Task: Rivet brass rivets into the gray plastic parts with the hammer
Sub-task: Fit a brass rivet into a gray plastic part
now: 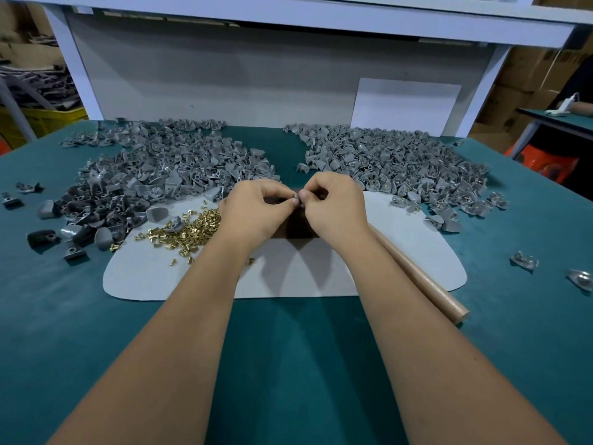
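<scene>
Green bench cloth (305, 364) lies bare nearest me. On the pale mat (288, 277), my left hand (256, 208) and right hand (333, 203) pinch one gray part (297, 197) together; hammer (420, 277) rests right, brass rivets (189, 228) left. Far right pile (401, 159) looks riveted, far left pile (154, 168) I judge undone.

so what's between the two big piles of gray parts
In the head view, bare green table separates the left pile from the right pile; nearer the person, both hands pinch one small gray part.
</scene>
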